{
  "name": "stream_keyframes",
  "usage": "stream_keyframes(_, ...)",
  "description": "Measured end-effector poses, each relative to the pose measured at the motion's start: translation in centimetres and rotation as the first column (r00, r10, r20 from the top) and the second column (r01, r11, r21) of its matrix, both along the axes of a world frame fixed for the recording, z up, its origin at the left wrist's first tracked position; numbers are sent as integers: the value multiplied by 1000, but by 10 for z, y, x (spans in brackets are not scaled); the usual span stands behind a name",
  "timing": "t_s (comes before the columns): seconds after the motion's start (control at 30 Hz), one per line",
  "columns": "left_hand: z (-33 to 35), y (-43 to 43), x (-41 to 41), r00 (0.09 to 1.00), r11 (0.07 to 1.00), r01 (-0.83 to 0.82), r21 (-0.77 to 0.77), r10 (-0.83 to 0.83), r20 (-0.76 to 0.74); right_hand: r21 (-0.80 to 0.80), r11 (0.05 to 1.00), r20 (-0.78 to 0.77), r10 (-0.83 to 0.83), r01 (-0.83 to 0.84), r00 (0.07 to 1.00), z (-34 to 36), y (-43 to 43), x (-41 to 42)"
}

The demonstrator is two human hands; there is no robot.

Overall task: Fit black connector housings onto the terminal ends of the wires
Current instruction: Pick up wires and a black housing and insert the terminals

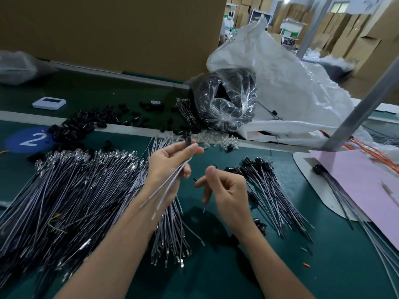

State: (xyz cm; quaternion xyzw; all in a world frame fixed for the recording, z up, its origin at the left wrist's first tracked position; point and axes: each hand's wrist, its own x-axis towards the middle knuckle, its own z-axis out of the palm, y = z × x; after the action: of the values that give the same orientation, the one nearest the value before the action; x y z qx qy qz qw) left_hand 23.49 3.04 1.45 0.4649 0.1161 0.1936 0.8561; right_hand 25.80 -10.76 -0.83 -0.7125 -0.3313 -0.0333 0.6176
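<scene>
While my left hand (170,162) pinches a few thin wires (172,186) between thumb and fingers, a black housing (188,140) sits at their top ends, just past my fingertips and lifted above the table (280,266). My right hand (224,188) hovers just beside them with its fingers loosely curled. Something thin and dark shows at the fingertips, but I cannot tell whether I am holding it.

These wires weigh almost nothing and flop, so I judge the place to grip is close behind the metal terminal, where the wire will not buckle when pushed. The housing is small, hard and probably slippery, best taken by its sides with the opening left free.

To my left lies the big pile of bare wires (75,190), shiny ends toward the far side. To my right is the finished bunch (265,184) with housings on. Loose housings (86,124) are scattered along the far side, near a clear bag (224,100) of more and a white sack (291,83). Nothing stands between my hands, though the stray wires under my wrists could snag.
</scene>
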Motion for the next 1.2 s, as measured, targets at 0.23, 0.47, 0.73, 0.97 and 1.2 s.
stream_keyframes(0.23,-17,-3,-8,991,990,123,73,-119,-53,4,950,-50,-312,313,949,7,-5,19)
stream_keyframes(0.47,-17,-5,-10,992,986,115,124,-108,-68,-499,807,208,-241,314,948,41,11,93)
stream_keyframes(0.73,-20,-7,-10,992,986,115,120,-108,-57,-799,528,316,-38,288,948,22,46,137)
stream_keyframes(0.97,-21,-8,-8,995,990,95,109,-92,-34,-719,623,343,-69,309,937,17,39,136)
stream_keyframes(1.2,-24,-11,-8,999,979,45,201,-39,-32,-292,954,37,-62,70,997,26,-8,72)
